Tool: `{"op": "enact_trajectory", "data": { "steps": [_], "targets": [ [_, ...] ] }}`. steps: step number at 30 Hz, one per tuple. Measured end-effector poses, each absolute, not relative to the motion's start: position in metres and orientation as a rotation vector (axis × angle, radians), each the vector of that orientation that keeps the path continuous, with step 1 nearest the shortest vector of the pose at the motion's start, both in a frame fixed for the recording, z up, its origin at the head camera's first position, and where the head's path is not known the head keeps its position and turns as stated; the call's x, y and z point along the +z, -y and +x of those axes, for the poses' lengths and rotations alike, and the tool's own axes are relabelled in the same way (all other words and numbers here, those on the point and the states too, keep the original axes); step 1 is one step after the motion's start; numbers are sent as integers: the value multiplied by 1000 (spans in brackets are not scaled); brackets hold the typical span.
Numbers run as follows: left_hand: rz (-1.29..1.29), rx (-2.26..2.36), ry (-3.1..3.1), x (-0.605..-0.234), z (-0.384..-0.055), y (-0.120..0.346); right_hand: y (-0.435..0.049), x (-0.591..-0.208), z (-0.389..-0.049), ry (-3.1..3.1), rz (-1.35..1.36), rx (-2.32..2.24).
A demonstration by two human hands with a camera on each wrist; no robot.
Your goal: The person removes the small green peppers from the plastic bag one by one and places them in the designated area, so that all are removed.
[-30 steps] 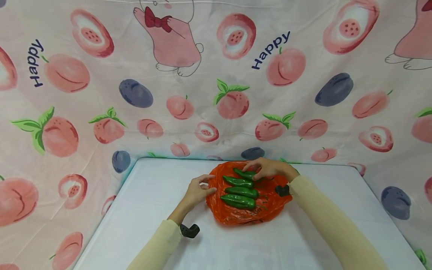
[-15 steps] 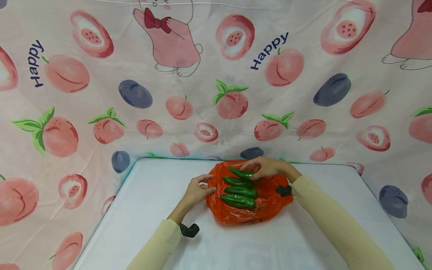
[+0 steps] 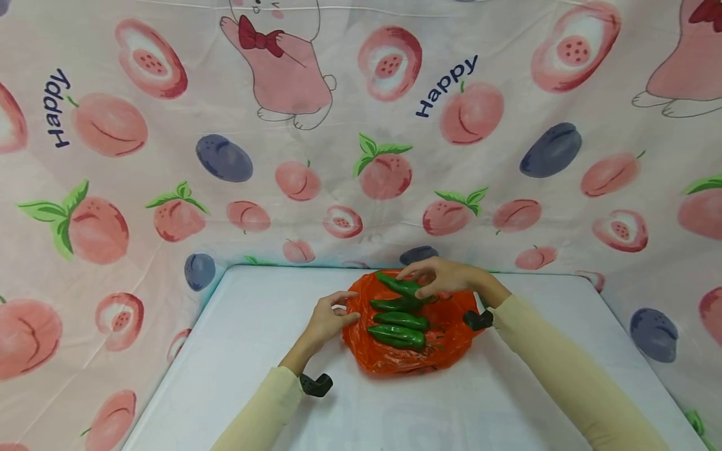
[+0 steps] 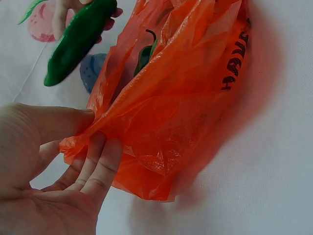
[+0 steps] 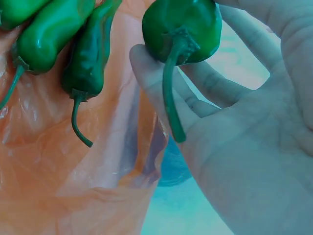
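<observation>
My right hand (image 3: 442,275) holds a long green chili pepper (image 3: 395,285) between thumb and fingers, raised over the far side of an orange-red plastic bag (image 3: 389,364). In the right wrist view this pepper's stem (image 5: 171,98) points down toward the palm. Three other green peppers (image 3: 397,337) lie side by side on the bag, stems to the right. At the bag's left edge, my left hand (image 3: 327,318) pinches the crinkled plastic between thumb and fingers, plainest in the left wrist view. Most of the peppers are hidden behind the bag's fold there.
The bag lies near the back of a white-covered table (image 3: 271,294). Behind it hangs a fruit-printed cloth (image 3: 316,150). A dark wrist camera (image 3: 317,385) sits at the left sleeve, and another camera (image 3: 477,320) hangs over the bag's right side.
My right hand has lifted the farthest pepper and shifted slightly up in the head view, the pepper's tip moving left and up. My left hand stays at the bag's edge.
</observation>
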State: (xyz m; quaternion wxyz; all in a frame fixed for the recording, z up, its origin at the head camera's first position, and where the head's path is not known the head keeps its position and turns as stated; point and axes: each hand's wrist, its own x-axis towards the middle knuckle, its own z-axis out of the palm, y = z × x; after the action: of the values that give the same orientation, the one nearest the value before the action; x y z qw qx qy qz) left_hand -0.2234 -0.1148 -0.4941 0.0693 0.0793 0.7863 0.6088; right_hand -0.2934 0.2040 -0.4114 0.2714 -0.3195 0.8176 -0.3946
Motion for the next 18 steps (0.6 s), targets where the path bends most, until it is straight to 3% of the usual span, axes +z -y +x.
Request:
{"op": "enact_trajectory", "data": {
  "steps": [5, 18],
  "targets": [
    [259, 1813, -2355, -472, -212, 113, -207, -405, -288, -2217, -853, -1084],
    [213, 1827, -2361, -495, -223, 117, -230, -399, -279, -2271, -839, -1139]
  ]
}}
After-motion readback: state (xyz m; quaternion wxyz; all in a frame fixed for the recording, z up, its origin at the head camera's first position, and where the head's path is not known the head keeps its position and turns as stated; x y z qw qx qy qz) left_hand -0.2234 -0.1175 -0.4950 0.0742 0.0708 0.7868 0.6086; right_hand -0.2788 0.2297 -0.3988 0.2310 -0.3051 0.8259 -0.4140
